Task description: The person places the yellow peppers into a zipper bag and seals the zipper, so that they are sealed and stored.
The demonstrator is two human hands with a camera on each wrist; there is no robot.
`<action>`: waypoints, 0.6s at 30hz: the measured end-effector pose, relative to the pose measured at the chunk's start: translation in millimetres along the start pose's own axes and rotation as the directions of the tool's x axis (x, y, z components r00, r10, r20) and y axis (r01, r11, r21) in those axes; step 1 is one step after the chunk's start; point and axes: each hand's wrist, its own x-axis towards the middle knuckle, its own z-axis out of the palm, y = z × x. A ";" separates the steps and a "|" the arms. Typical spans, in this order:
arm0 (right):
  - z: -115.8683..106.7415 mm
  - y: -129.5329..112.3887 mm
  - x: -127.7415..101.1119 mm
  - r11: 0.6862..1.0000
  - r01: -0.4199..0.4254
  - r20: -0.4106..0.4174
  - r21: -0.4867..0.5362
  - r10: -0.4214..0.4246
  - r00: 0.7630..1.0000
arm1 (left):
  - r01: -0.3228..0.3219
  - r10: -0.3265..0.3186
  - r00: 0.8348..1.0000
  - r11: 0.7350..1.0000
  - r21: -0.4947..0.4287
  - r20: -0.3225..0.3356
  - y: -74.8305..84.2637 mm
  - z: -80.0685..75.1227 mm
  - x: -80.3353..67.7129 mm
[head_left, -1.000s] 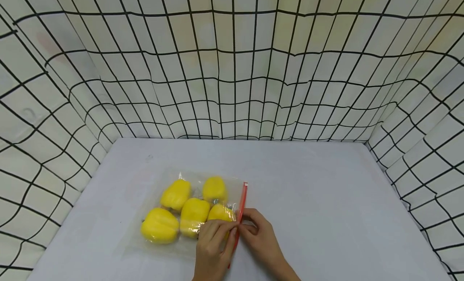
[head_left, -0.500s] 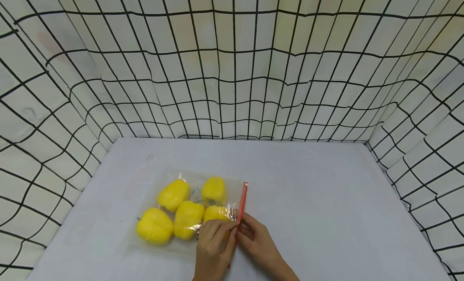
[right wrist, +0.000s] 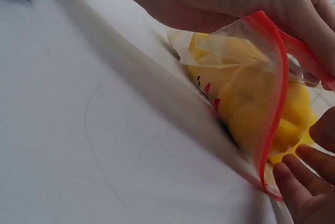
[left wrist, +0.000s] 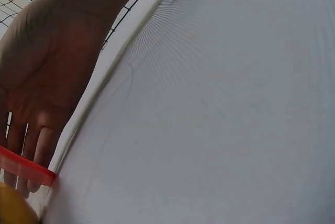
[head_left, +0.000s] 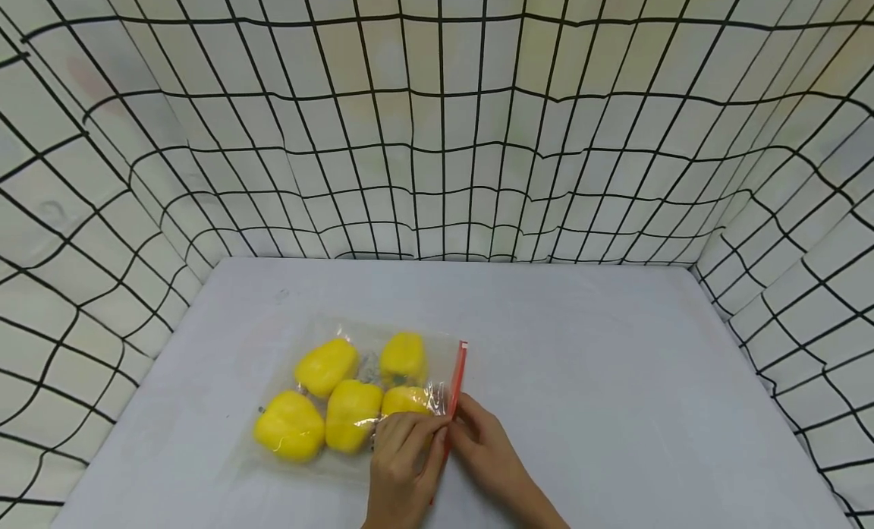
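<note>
Our left hand point(head_left: 403, 468) rests on the near right corner of the clear bag point(head_left: 355, 400), fingers curled down over the plastic and pinching it right beside the red zip strip point(head_left: 453, 398). In the left wrist view the palm point(left wrist: 47, 77) faces the table and the fingertips sit on the red strip point(left wrist: 26, 166), with a bit of yellow just under them at the frame's edge. Our right hand point(head_left: 488, 457) comes in from the right and meets the left one at the strip; its fingers are bent and grip the red edge from the open side. In the right wrist view the red strip point(right wrist: 275, 103) bows up into an arch, so the mouth of the bag point(right wrist: 241, 67) gapes there, and we see yellow inside it; the fingertips point(right wrist: 293, 182) of the other hand show at the lower right, touching the strip's near end.

The bag lies flat on the grey table point(head_left: 614, 377), left of centre and toward the near edge, with its red strip running from near to far along its right side. Inside lie five yellow peppers point(head_left: 328, 366), packed close and touching one another, the nearest right one partly hidden under our left fingers. Around the table on the left, far and right sides hangs a white sheet with a black grid point(head_left: 437, 134).
</note>
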 end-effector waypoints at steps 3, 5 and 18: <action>0.3 -1.8 4.2 0.999 -0.006 -0.022 -0.035 0.005 1.000 | 0.001 -0.001 1.000 1.000 -0.001 -0.002 0.5 0.6 0.1; 1.9 -2.7 8.7 0.998 -0.014 -0.035 -0.066 0.012 0.999 | 0.004 -0.004 1.000 1.000 0.003 -0.002 0.1 0.4 -0.1; 10.0 -3.6 28.5 0.999 -0.038 0.064 -0.012 0.038 0.997 | -0.003 0.003 1.000 1.000 0.003 -0.004 -2.8 0.4 -1.8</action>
